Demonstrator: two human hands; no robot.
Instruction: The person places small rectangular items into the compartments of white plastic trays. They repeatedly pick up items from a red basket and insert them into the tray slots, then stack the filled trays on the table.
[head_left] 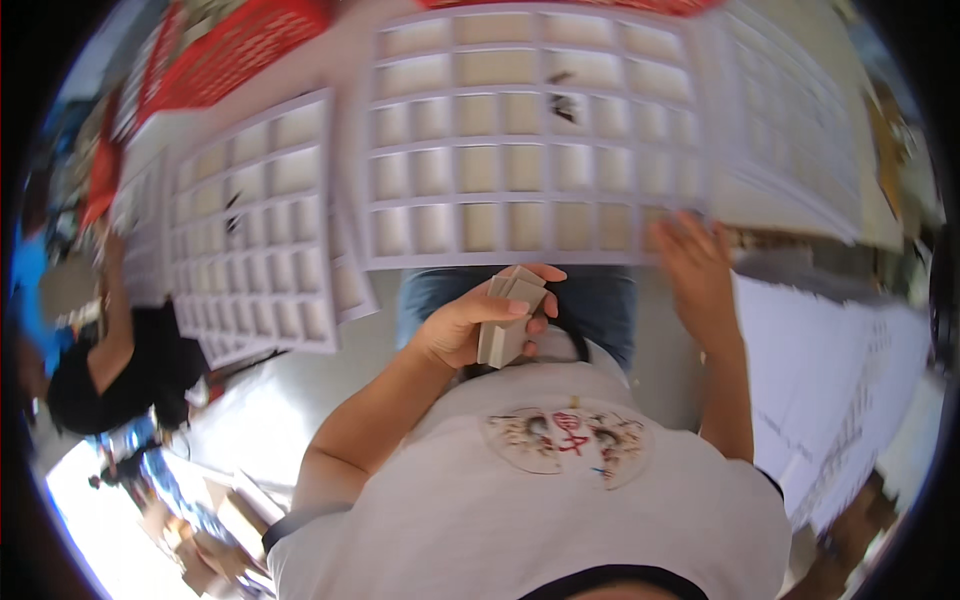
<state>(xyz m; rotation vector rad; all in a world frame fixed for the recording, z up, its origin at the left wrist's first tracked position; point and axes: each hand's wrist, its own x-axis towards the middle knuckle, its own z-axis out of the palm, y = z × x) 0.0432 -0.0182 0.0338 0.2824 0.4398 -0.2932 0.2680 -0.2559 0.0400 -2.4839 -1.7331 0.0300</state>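
Observation:
Against my waist, my left hand (473, 318) is closed around a small stack of pale beige cards (515, 315), its thumb over the top and the edges fanned slightly. A large white grid tray (450, 142) with many compartments lies on the table in front of me. Several of its compartments show beige flat pieces; others look white. My right hand (695, 265) is at the tray's near right corner, fingers stretched over the last compartment and somewhat blurred. I see nothing held in it. A small dark shape (563, 105) shows in one upper compartment.
More white grid trays (250, 225) overlap at the left, and another tray (790, 130) lies at the right. A red basket (235, 60) stands at the far left. White sheeting (830, 380) hangs at my right. Another person (125, 365) in black works at the left.

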